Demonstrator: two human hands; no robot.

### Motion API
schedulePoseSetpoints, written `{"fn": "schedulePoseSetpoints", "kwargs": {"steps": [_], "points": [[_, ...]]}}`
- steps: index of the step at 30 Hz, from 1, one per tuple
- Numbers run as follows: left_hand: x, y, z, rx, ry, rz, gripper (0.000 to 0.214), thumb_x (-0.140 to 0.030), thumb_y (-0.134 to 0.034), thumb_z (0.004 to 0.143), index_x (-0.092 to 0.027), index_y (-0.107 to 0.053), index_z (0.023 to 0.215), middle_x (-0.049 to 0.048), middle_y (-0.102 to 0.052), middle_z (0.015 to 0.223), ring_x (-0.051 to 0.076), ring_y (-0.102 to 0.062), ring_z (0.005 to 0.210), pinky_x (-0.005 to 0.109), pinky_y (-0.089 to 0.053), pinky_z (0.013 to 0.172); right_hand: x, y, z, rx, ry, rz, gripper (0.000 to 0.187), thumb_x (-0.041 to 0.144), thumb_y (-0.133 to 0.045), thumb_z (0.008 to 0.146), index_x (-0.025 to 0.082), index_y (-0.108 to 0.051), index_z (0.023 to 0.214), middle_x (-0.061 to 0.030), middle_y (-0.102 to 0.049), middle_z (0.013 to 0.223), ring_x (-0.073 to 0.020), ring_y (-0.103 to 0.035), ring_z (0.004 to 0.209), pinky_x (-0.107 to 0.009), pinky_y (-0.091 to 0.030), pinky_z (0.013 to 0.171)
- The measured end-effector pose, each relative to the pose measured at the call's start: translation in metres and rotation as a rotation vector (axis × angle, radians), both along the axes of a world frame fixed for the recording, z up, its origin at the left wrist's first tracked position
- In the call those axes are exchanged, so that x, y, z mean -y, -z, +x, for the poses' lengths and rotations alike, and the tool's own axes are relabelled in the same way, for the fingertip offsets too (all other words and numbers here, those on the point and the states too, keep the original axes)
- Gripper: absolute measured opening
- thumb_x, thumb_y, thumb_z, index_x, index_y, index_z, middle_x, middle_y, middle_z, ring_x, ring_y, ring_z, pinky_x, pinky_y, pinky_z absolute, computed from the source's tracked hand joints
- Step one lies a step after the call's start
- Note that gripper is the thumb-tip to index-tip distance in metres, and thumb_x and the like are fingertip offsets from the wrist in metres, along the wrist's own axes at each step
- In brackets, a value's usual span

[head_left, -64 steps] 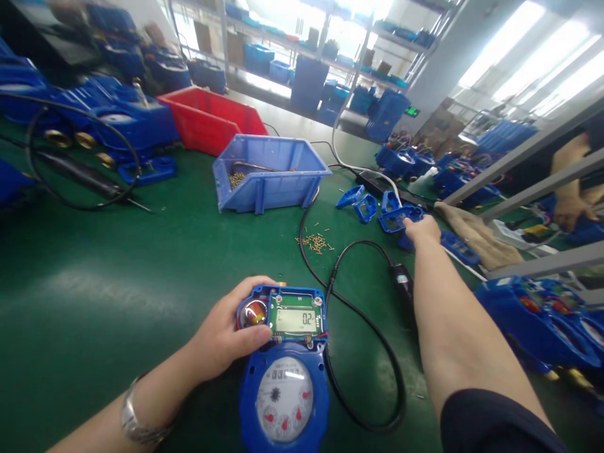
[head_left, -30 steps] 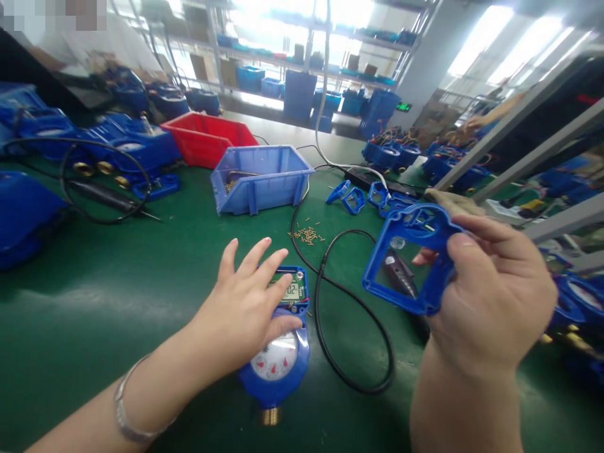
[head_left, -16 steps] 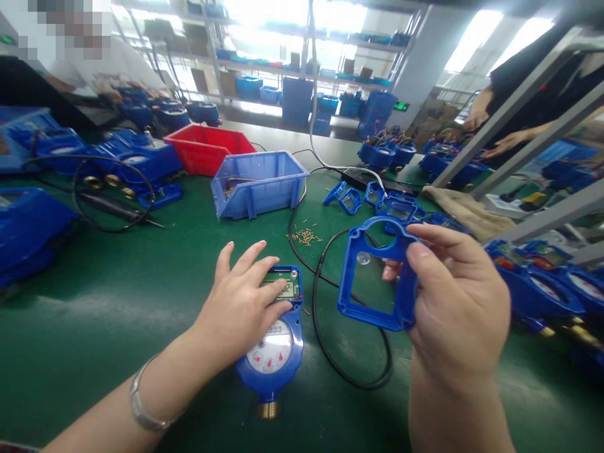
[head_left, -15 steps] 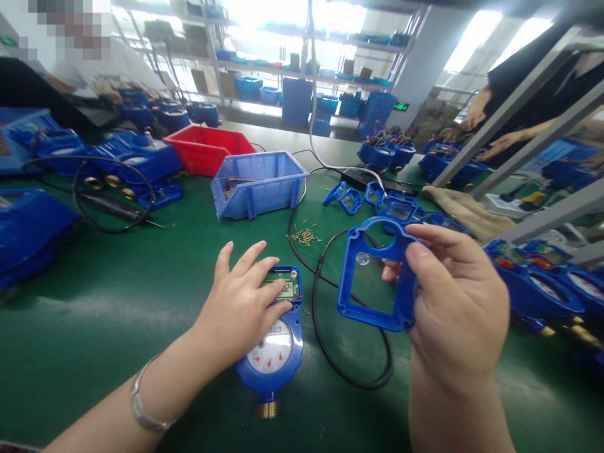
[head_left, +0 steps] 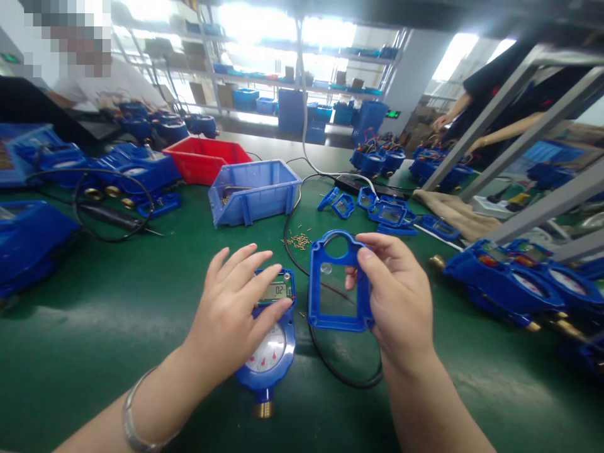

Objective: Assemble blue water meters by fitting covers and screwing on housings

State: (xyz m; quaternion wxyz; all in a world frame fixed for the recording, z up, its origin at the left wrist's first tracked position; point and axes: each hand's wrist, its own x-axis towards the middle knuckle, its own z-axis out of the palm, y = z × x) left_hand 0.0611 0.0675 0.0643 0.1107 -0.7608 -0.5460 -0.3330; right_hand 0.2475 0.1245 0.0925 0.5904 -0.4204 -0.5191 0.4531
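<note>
A blue water meter (head_left: 278, 368) lies on the green bench, its brass fitting toward me. At its far end a small digital display shows in an uncovered housing; a white dial with red pointers sits nearer. My left hand (head_left: 231, 308) is over the meter's left side with fingers spread, hiding part of the dial and housing; whether it touches is hard to tell. My right hand (head_left: 401, 296) pinches a blue cover frame (head_left: 317, 296) by its right edge, held up to the right of the meter. The frame has a clear window and a round opening at its top.
Loose brass screws (head_left: 299, 241) lie beyond the meter, near a light-blue bin (head_left: 264, 201) and a red bin (head_left: 189, 165). More blue frames (head_left: 389, 212) sit behind the held one. A black cable (head_left: 330, 368) loops across the bench. Meters (head_left: 504, 277) stand at right; co-workers are beyond.
My right hand has carried the blue cover frame left, closer to the meter. My left hand has shifted slightly left, and more of the display shows.
</note>
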Motion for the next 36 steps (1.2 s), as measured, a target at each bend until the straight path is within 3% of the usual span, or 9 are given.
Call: {"fn": "schedulePoseSetpoints", "kwargs": {"steps": [3,7,9,13,20,22,27,32,36], "points": [[0.004,-0.011,0.012,0.266,0.026,-0.122,0.053,-0.041,-0.057,0.081,-0.014,-0.047,0.125,0.0166,-0.058,0.122,0.029,-0.054,0.113,0.047,-0.047,0.093,0.003,0.003,-0.006,-0.025,-0.059,-0.048,0.01,0.023,-0.059,0.079,0.02,-0.06,0.089,0.0055,-0.056,0.064,-0.006,-0.052,0.045,-0.017,-0.042,0.041],[0.003,-0.02,0.035,0.404,0.009,-0.41,0.107,-0.041,-0.08,0.055,-0.019,-0.02,0.141,0.0167,-0.052,0.129,0.032,-0.052,0.116,0.047,-0.048,0.093,0.012,0.004,-0.016,-0.025,-0.116,-0.066,0.01,0.023,-0.057,0.079,0.019,-0.058,0.088,0.0065,-0.053,0.06,-0.0055,-0.048,0.044,-0.016,-0.039,0.04],[0.0,-0.022,0.044,0.433,-0.012,-0.502,0.115,-0.034,-0.085,0.047,-0.02,-0.02,0.141,0.0171,-0.05,0.13,0.033,-0.051,0.117,0.046,-0.049,0.092,0.017,0.005,-0.02,-0.016,-0.132,-0.078,0.009,0.024,-0.057,0.079,0.019,-0.057,0.087,0.0065,-0.051,0.059,-0.0055,-0.046,0.042,-0.017,-0.037,0.038],[-0.006,-0.025,0.049,0.486,-0.056,-0.526,0.098,-0.025,-0.083,0.05,-0.02,-0.033,0.135,0.0131,-0.053,0.128,0.03,-0.055,0.113,0.043,-0.048,0.093,0.025,0.005,-0.023,-0.026,-0.129,-0.094,0.009,0.025,-0.055,0.08,0.02,-0.056,0.087,0.0072,-0.048,0.054,-0.0063,-0.042,0.041,-0.017,-0.034,0.036],[-0.009,-0.03,0.038,0.535,-0.017,-0.449,0.037,-0.026,-0.044,0.087,-0.022,-0.051,0.124,0.0057,-0.067,0.113,0.022,-0.064,0.101,0.035,-0.051,0.085,0.027,0.006,-0.026,-0.033,-0.138,-0.101,0.01,0.025,-0.053,0.08,0.02,-0.056,0.088,0.0071,-0.046,0.055,-0.0068,-0.041,0.041,-0.017,-0.035,0.037],[-0.008,-0.029,0.038,0.495,-0.017,-0.494,0.042,-0.027,-0.046,0.086,-0.022,-0.048,0.128,0.0071,-0.067,0.113,0.023,-0.064,0.101,0.037,-0.051,0.086,0.026,0.006,-0.026,-0.026,-0.146,-0.112,0.01,0.025,-0.054,0.08,0.019,-0.056,0.088,0.0071,-0.046,0.054,-0.0068,-0.041,0.042,-0.017,-0.035,0.037],[0.003,-0.028,0.035,0.401,0.044,-0.63,0.106,-0.02,-0.077,0.056,-0.018,-0.017,0.143,0.0153,-0.058,0.125,0.033,-0.058,0.11,0.044,-0.052,0.087,0.028,0.006,-0.024,0.006,-0.151,-0.109,0.009,0.026,-0.055,0.082,0.02,-0.058,0.088,0.0054,-0.047,0.06,-0.0062,-0.042,0.045,-0.017,-0.035,0.04],[0.008,-0.028,0.015,0.717,0.259,-0.533,0.067,-0.015,-0.059,0.077,-0.03,-0.033,0.136,0.0045,-0.068,0.107,0.023,-0.069,0.083,0.03,-0.06,0.065,0.032,0.003,-0.021,-0.174,-0.3,-0.119,0.026,0.036,-0.063,0.079,0.025,-0.053,0.1,0.0016,-0.053,0.082,-0.0088,-0.053,0.058,-0.021,-0.046,0.049],[0.003,-0.029,0.01,0.973,0.266,-0.319,0.052,-0.017,-0.056,0.082,-0.028,-0.037,0.13,0.0012,-0.069,0.09,0.014,-0.066,0.062,0.022,-0.056,0.05,0.028,0.005,-0.021,-0.223,-0.628,-0.16,0.053,0.062,-0.056,0.076,0.022,-0.053,0.112,-0.0068,-0.06,0.099,-0.019,-0.061,0.083,-0.035,-0.053,0.073]]}}
